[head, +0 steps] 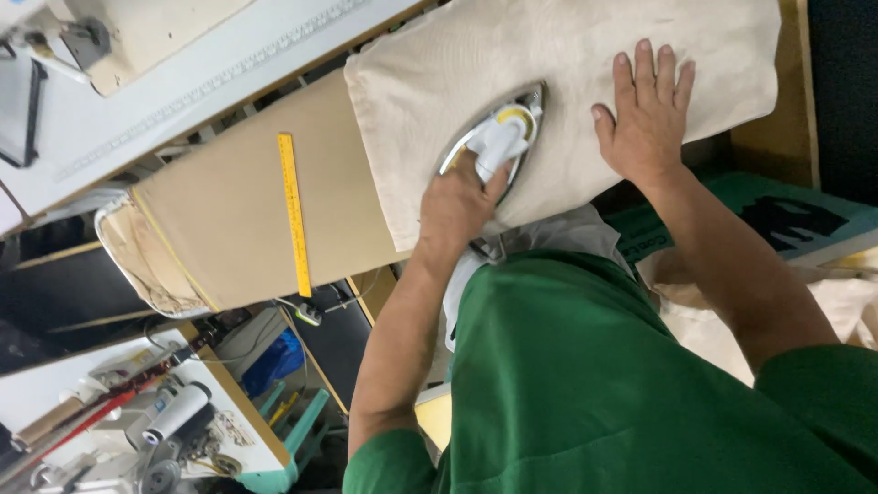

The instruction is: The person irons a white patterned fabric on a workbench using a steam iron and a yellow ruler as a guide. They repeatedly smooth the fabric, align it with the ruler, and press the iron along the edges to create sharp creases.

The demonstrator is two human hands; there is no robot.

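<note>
My left hand (457,206) grips the white handle of a steam iron (508,117), whose metal soleplate rests on a beige cloth (567,46). The cloth is spread over the right end of a tan padded ironing board (229,206). My right hand (647,114) lies flat on the cloth to the right of the iron, palm down and fingers spread. My green shirt fills the lower right of the view.
A yellow ruler (294,215) lies on the bare part of the board. A white table (183,87) with a printed scale runs along the top left. A sewing machine with a white spool (174,413) sits at the lower left. More beige fabric (841,302) is piled at the right.
</note>
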